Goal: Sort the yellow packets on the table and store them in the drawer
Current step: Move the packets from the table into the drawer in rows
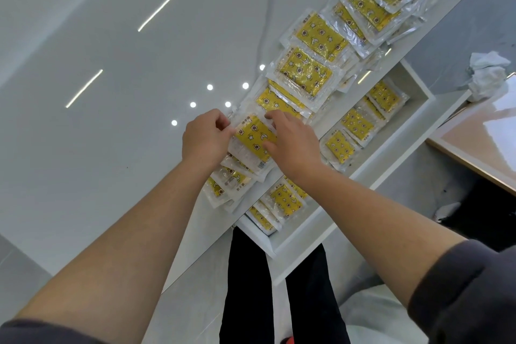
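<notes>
Dark sleeves [460, 288] and bare forearms nearest, reaching over the counter [111, 120]. Left grip [206, 139] pinches the left edge of one yellow packet [252, 138]. Right grip [293, 142] holds its right edge, thumb on the face. Held packet sits atop the overlapping packet row [307, 72] along the counter edge. Stored packets [339, 146] lie in the open white drawer [391, 170] just beside.

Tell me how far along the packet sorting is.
Done: several packets lie in the open drawer. In hand: left hand and right hand grip one packet on the table. Left: a long overlapping row waits on the table, likely over half the job.
</notes>
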`<state>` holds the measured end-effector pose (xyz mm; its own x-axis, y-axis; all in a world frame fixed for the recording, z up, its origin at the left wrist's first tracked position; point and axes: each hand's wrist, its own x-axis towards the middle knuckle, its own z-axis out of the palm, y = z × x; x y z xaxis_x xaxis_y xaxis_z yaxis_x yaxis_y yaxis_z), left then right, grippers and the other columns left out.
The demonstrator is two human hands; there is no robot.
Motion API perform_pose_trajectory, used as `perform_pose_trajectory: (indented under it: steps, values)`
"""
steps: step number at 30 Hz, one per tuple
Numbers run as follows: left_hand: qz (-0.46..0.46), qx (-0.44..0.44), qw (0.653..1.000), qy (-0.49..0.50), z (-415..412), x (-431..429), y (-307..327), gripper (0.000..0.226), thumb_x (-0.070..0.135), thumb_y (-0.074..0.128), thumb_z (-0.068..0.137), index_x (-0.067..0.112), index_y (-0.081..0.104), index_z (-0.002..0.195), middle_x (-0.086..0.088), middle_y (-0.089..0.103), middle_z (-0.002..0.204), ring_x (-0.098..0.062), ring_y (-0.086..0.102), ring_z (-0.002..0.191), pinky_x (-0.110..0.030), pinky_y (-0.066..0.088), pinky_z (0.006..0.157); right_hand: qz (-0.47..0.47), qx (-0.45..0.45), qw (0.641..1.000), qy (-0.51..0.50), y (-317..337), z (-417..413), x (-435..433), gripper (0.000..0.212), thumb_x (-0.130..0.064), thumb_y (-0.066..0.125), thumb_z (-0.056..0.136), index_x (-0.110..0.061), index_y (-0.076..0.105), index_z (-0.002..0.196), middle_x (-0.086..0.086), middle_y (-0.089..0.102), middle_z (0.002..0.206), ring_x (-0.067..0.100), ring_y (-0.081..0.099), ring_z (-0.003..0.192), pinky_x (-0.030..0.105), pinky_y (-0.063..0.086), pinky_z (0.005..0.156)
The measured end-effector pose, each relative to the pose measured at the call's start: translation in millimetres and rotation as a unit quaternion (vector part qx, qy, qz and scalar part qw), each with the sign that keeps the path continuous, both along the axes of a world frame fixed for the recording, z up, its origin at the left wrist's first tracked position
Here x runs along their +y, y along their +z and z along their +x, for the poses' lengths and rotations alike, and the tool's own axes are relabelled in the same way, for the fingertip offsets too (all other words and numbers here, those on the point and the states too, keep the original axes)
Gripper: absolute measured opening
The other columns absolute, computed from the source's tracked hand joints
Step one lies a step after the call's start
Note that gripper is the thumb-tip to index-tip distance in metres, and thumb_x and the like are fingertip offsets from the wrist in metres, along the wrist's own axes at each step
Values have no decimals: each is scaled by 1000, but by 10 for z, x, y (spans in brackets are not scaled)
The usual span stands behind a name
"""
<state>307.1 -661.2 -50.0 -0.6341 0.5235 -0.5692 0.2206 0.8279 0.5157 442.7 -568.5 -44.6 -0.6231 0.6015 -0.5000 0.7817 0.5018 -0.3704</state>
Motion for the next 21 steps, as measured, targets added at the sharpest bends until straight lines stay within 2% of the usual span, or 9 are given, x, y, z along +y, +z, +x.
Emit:
perform_pose_trajectory:
  steps: [3,6,9,11,14,16,18,20,21]
  values:
    - [62,-14,998,-21,-2,-64,64,11,19,65,89,14,58,83,1,62,84,-14,56,79,-19,43,65,-1,37,999,-22,-3,18,-23,61,-33,72,84,-19,45,138,1,46,133,21,46,123,38,44,98]
    - [117,-49,992,-17,-39,-129,118,13,18,63,91,14,54,83,0,57,77,-12,49,69,-14,40,59,-9,104,993,-48,39,-5,-14,72,-35,76,80,-18,42,141,1,46,134,20,43,125,39,40,104]
    - [154,-89,984,14,-97,-147,142,17,16,64,89,21,51,79,3,51,72,-10,44,64,-19,38,60,-130,120,979,-105,111,-65,42,74,-39,78,77,-22,41,139,-3,57,122,16,57,112,35,48,96]
    - [167,-112,979,36,-138,-137,159,18,17,66,88,22,53,78,-1,55,72,-11,47,62,-21,40,60,-230,121,955,-143,113,-89,86,64,-40,81,73,-22,50,126,-4,63,112,16,64,101,35,55,87]
    - [158,-171,967,106,-171,-113,164,15,20,70,87,20,58,78,-6,66,77,-13,60,63,-25,50,62,-329,124,918,-183,63,-96,157,53,-38,85,68,-19,56,109,2,69,106,20,67,99,43,55,90]
    - [148,-272,927,213,-167,-110,166,12,25,71,86,15,63,86,-6,70,81,-21,66,70,-33,56,69,-384,130,886,-224,32,-88,176,48,-30,85,71,-16,55,107,7,70,106,23,68,99,46,55,91]
    - [151,-412,843,310,-130,-137,173,38,35,68,85,8,64,111,-13,72,102,-31,69,92,-43,57,83,-415,145,855,-275,12,-68,178,44,-20,82,76,-11,57,111,9,71,106,24,70,97,47,55,91]
    - [168,-507,772,344,-46,-203,172,51,37,62,85,7,58,127,-17,66,119,-33,65,108,-50,54,89,-439,162,821,-326,0,-41,171,41,-15,78,79,-7,60,115,12,71,108,27,70,98,49,55,90]
    - [170,-526,758,347,8,-236,173,48,32,59,87,6,57,128,-17,65,121,-33,64,110,-51,54,89,-454,166,804,-346,-9,-27,165,36,-13,76,81,-7,62,114,12,71,108,29,70,98,48,55,89]
